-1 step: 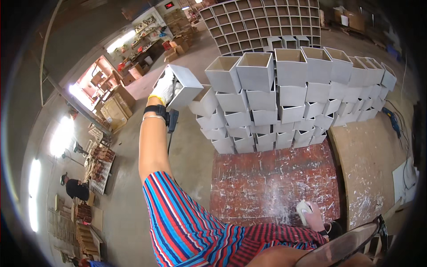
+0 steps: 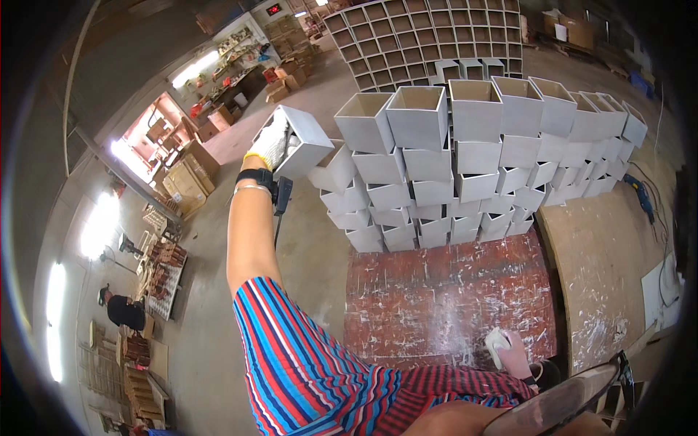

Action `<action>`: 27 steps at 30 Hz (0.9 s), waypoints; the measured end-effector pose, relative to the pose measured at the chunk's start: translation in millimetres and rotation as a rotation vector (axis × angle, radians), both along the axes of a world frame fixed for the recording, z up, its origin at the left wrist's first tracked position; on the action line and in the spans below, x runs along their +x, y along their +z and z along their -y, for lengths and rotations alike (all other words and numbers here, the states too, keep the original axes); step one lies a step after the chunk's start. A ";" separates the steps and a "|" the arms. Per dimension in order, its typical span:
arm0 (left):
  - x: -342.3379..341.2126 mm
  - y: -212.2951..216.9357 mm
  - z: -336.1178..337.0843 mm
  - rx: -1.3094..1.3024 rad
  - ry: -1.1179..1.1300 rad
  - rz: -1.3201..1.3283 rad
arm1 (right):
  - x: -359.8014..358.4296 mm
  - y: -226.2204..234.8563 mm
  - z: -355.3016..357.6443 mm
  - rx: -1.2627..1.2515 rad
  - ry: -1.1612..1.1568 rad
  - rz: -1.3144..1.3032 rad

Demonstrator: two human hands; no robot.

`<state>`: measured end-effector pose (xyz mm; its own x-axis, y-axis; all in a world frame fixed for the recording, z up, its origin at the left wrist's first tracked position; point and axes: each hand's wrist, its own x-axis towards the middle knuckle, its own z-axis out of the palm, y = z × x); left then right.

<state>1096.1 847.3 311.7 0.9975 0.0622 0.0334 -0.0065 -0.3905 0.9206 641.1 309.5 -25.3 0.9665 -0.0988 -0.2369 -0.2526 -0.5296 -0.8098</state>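
White-gloved left hand (image 2: 270,147) holds one box (image 2: 311,138) (right hand (image 2: 515,356), one pale object (image 2: 496,344)).

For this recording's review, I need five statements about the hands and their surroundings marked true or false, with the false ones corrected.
1. The left hand wears a white glove. True.
2. The left hand holds a grey box. True.
3. The right hand holds nothing. False: it holds a pale object over the red-brown board.
4. The blue tool lies left of the stacked boxes. False: it lies to their right.
5. The gridded rack stands beyond the stacked boxes. True.
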 end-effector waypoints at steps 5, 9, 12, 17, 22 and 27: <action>33.4 6.1 17.5 0.732 -0.099 0.066 | -12.1 -17.2 -3.1 -0.028 -0.059 -0.021; 27.6 17.5 21.3 1.140 -0.098 0.103 | 1.1 5.8 -17.9 -0.056 -0.036 -0.026; 19.7 19.3 31.0 1.233 -0.188 0.235 | 6.9 0.1 -24.9 -0.059 -0.035 0.044; 3.1 33.7 61.2 0.730 -0.186 -0.036 | 17.7 4.2 -37.6 -0.067 -0.033 -0.044; 53.1 3.8 43.2 1.270 -0.320 0.239 | 20.3 -5.0 -40.0 -0.118 0.027 -0.034; 48.5 15.7 45.4 0.074 -0.144 -0.302 | 25.5 -5.3 -38.7 -0.075 0.045 -0.027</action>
<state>1144.5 801.9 327.4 0.9614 -0.0716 -0.2657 0.2022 -0.4710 0.8586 666.6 348.2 -30.6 0.9638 -0.0739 -0.2562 -0.2482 -0.6002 -0.7604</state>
